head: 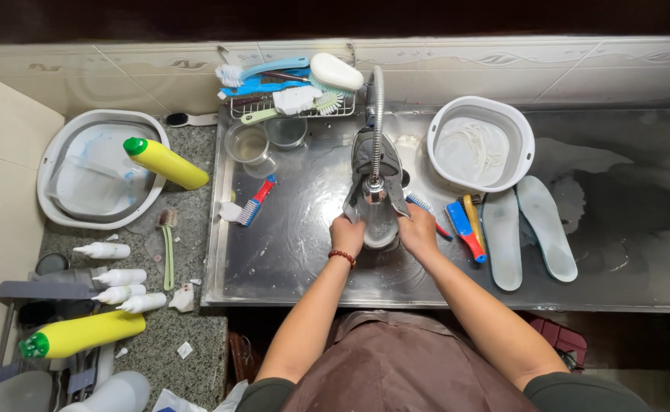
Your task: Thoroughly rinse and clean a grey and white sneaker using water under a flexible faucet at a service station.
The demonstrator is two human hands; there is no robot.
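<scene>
sink: I'm looking down into a wide, wet stainless steel sink basin (pixel 289 252), shiny and flat-bottomed, pretty cluttered.
shoe: the grey soft-sided shoe (pixel 371 164) sits dead centre under the flexible metal tap hose (pixel 378 107), long axis running straight away from me, heel end nearest.
left hand (pixel 347 233): curled tight on the shoe's left edge.
right hand (pixel 418 229): clamped on the right edge; both equally near, I'd say.
extras: two pale grey foam insoles (pixel 524 225) lie flat to the right, with a white round plastic tub (pixel 481 142) behind them.
</scene>
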